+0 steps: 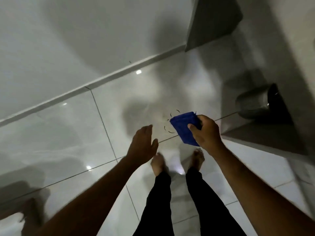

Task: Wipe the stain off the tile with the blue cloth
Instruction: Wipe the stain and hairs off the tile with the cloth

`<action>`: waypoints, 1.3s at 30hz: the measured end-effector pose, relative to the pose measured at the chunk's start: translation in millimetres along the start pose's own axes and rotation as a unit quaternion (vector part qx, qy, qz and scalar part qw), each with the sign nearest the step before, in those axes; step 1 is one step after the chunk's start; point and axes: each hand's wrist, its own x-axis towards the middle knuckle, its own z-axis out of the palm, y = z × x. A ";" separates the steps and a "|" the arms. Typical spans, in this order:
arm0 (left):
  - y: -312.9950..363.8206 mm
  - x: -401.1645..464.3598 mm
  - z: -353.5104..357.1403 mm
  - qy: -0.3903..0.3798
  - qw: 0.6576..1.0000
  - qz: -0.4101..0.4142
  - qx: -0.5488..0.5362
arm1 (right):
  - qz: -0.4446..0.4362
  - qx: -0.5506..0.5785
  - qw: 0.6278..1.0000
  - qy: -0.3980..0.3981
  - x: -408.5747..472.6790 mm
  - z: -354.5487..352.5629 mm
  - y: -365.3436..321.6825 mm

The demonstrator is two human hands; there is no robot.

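My right hand (205, 132) grips a folded blue cloth (185, 127), held in the air above the glossy white floor tile (133, 92). Just left of the cloth a faint smudge, the stain (164, 117), lies inside a ring of short dark dashes on that tile; the cloth hides the ring's right part. My left hand (144, 143) hovers open, palm down, to the left of the stain and holds nothing. Both hands are above the floor, not touching it.
My bare feet (157, 165) and black trouser legs stand just behind the stain. A white wall with a skirting strip (95, 85) runs diagonally at the back. A grey cabinet base (265, 138) and a shiny metal bin (254, 102) stand at the right.
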 end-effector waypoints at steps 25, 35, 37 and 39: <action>-252.7 245.8 352.7 -0.076 0.967 -0.143 0.199 | -0.145 -0.297 0.943 0.041 228.7 311.4 357.9; -287.3 242.8 352.8 -0.088 0.981 -0.084 0.150 | -0.351 -0.412 0.837 -0.076 215.7 362.4 408.2; -285.8 242.3 350.3 -0.091 0.980 -0.077 0.160 | -0.350 -0.430 0.830 -0.060 243.7 331.2 422.9; -286.0 244.8 350.2 -0.098 0.979 -0.072 0.166 | -0.206 -0.414 0.887 0.020 267.9 305.9 431.0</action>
